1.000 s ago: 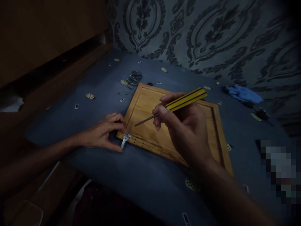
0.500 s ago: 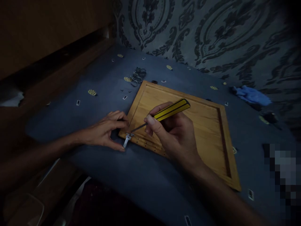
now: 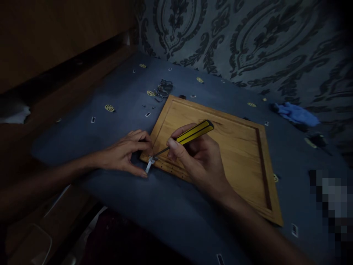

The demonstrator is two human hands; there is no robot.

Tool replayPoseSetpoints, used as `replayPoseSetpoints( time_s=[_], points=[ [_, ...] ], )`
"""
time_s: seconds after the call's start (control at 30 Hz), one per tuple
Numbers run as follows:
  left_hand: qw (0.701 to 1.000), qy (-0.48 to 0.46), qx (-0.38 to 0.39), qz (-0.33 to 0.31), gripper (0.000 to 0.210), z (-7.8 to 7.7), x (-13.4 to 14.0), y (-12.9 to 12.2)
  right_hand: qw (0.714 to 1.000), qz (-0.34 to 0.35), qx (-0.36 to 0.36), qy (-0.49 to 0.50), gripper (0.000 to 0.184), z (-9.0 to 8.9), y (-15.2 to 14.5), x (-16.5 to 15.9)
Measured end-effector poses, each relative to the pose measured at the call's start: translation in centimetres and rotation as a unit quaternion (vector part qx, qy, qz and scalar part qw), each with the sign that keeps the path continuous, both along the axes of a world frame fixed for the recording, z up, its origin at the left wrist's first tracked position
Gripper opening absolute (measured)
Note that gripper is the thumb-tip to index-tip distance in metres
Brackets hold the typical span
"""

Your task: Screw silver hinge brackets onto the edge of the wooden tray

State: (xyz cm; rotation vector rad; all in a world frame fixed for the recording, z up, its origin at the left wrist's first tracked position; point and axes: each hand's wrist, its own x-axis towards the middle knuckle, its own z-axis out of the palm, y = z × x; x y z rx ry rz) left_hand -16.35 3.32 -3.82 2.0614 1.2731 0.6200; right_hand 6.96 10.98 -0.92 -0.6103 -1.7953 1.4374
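A framed wooden cabinet door (image 3: pixel 234 158) lies on the blue cloth. A small metal hinge (image 3: pixel 149 165) sits at its near left corner, its arm sticking out past the edge. My left hand (image 3: pixel 128 151) steadies the hinge, the thumb at the arm's free end and the fingers by the door's corner. My right hand (image 3: pixel 200 162) is closed round a screwdriver (image 3: pixel 195 132) with a yellow and black handle. The shaft slants down to the left, and its tip meets the hinge. Any screw under the tip is too small to make out.
Several loose hinges (image 3: pixel 163 89) lie in a heap beyond the door's far left corner, with small screws (image 3: pixel 149 107) nearby. A blue cloth bundle (image 3: pixel 298 113) rests at the back right. Wooden furniture (image 3: pixel 68 40) borders the left; a patterned wall (image 3: pixel 220 36) stands behind.
The screwdriver handle and my right hand have shifted left and slightly down, with the tip still at the hinge. My left hand stays at the hinge. The view has moved slightly.
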Motion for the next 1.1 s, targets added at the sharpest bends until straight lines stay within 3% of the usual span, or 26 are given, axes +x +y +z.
replayPoseSetpoints(
  time_s=[0.4, 0.53, 0.7, 0.9, 1.1],
  points=[
    [1.0, 0.002, 0.002, 0.004, 0.05, 0.0, 0.0, 0.0, 0.999, 0.027, 0.012, -0.026, 0.023, 1.1, -0.1, -0.5],
    [1.0, 0.005, 0.007, 0.005, 0.05, -0.1, 0.0, 0.1, 0.995, 0.092, -0.002, -0.046, 0.031, 1.9, 0.8, -1.1],
    [1.0, -0.001, 0.002, 0.006, 0.051, -0.1, 0.0, 0.0, 0.982, 0.18, -0.033, -0.038, 0.028, 2.7, 1.3, -1.6],
    [1.0, -0.006, 0.004, 0.013, 0.049, -0.1, 0.0, -0.1, 0.986, 0.151, -0.071, -0.022, 0.033, 2.3, 1.1, -2.2],
    [1.0, -0.001, -0.003, 0.014, 0.052, -0.1, 0.0, 0.0, 0.989, 0.133, -0.058, -0.022, 0.034, 2.5, 1.2, -2.0]
  ],
)
